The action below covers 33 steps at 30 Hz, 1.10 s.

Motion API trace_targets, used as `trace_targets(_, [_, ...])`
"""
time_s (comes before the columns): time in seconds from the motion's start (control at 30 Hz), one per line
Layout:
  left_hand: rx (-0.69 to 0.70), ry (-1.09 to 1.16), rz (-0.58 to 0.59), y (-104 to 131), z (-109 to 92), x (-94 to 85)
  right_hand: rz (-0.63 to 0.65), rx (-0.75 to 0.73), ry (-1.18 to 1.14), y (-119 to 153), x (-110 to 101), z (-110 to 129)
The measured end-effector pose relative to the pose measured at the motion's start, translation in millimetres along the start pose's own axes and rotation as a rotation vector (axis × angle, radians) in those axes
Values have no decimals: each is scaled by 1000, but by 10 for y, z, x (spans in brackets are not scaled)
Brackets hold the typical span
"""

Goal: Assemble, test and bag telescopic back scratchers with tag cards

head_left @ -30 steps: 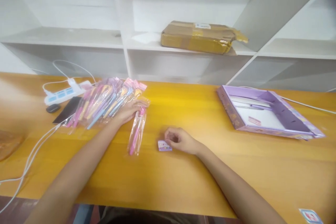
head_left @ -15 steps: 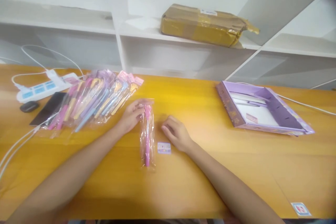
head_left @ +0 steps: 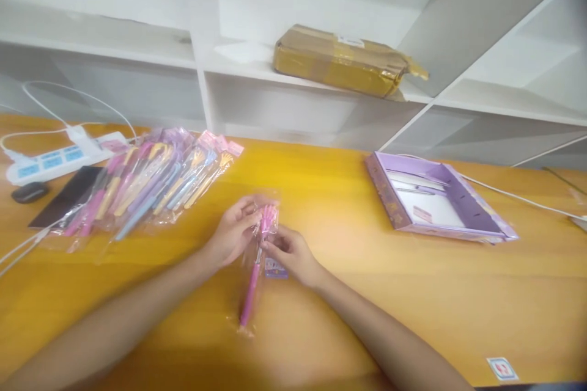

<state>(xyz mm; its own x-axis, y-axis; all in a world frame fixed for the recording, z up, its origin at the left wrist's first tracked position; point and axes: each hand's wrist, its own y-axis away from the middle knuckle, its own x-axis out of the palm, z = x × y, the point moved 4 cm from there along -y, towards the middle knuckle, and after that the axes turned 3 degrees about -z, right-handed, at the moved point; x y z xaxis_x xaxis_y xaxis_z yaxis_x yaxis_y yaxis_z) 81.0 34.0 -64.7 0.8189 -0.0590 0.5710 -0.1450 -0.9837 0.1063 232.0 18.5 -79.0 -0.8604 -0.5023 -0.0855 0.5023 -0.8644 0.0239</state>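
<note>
A pink back scratcher (head_left: 250,293) with a hand-shaped head and a metal shaft lies tilted in a clear plastic sleeve. At its head, my left hand (head_left: 236,229) pinches the upper part of the sleeve. My right hand (head_left: 293,253) grips the same packet from the other side, thumb and fingers at the shaft just below the head. Partly hidden behind the packet and my right fingers, a small printed card (head_left: 276,270) lies on the table. To the left, several similar packaged back scratchers (head_left: 156,180) in pink, yellow, purple and blue lie in an overlapping row.
A purple open box (head_left: 380,195) with papers and a small card inside stands on the right. Behind the packets are a white power strip (head_left: 59,159), cables and a black flat item (head_left: 64,198). A taped parcel (head_left: 339,64) sits on the shelf. A square sticker (head_left: 502,369) lies near the front edge.
My right hand has moved left and taken hold of the packet. The back scratcher has tilted, its handle end now nearer me and to the left. The whole view has shifted slightly.
</note>
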Motion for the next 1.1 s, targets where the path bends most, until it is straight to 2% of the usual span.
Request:
trace_targets(0.07, [-21, -9, -1, 30, 44, 34, 38, 6, -28, 41, 12, -21])
trace_targets(0.13, [-55, 14, -19, 63, 87, 42, 15, -16, -61, 81, -18, -25])
trace_targets(0.23, [-162, 100, -23, 156, 170, 40, -166, -69, -96, 74, -229, 68])
trace_targets(0.3, [-261, 158, 45, 246, 239, 63, -329, -114, -112, 20, -460, 256])
trace_targets(0.37, [-331, 221, 168, 331, 298, 104, -424, -159, -99, -56, -676, 550])
trace_targets(0.47, [-363, 271, 330, 393, 344, 134, -344, -168, 49, -160, -829, 1029])
trace_targets(0.53, [-373, 266, 359, 384, 358, 108, -328, -212, 145, -170, -860, 1270])
trace_targets(0.6, [-385, 249, 355, 354, 364, 68, -378, -287, 204, -143, -861, 1406])
trace_targets(0.77, [-402, 183, 347, 311, 370, 23, -429, -346, 111, -103, -799, 1414])
trace_targets(0.9, [-413, 134, 322, 332, 381, 42, -482, -367, 75, -97, -838, 1429])
trace_targets(1.0, [-409, 112, 295, 346, 389, 43, -533, -445, 295, -38, -904, 1563])
trace_targets(1.1, [-402, 81, 274, 344, 401, 25, -497, -587, 717, 46, -899, 1761])
